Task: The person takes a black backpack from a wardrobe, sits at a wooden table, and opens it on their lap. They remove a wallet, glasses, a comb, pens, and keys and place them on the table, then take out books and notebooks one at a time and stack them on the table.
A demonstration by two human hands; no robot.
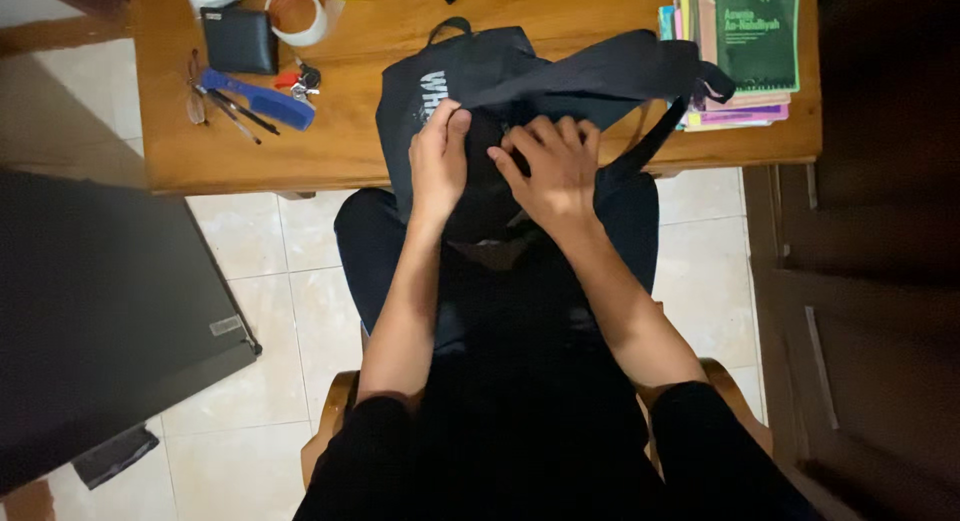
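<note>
Looking down from the head camera, I see my left hand (438,159) and my right hand (553,166) both on a dark navy bag (520,81) that hangs over the near edge of the wooden surface (340,141) and down onto my lap. My left hand is closed, pinching a fold of the bag's fabric between thumb and fingers; my right hand lies curled on the fabric just beside it, fingers bent and pressing down, though I cannot tell whether it truly grips. The bag's strap (660,131) trails off to the right, toward a stack of books (745,51) at the surface's right end. At the left end lie a blue comb (260,99), a black wallet (240,41), keys (300,79) and a roll of tape (296,13), well apart from both hands.
</note>
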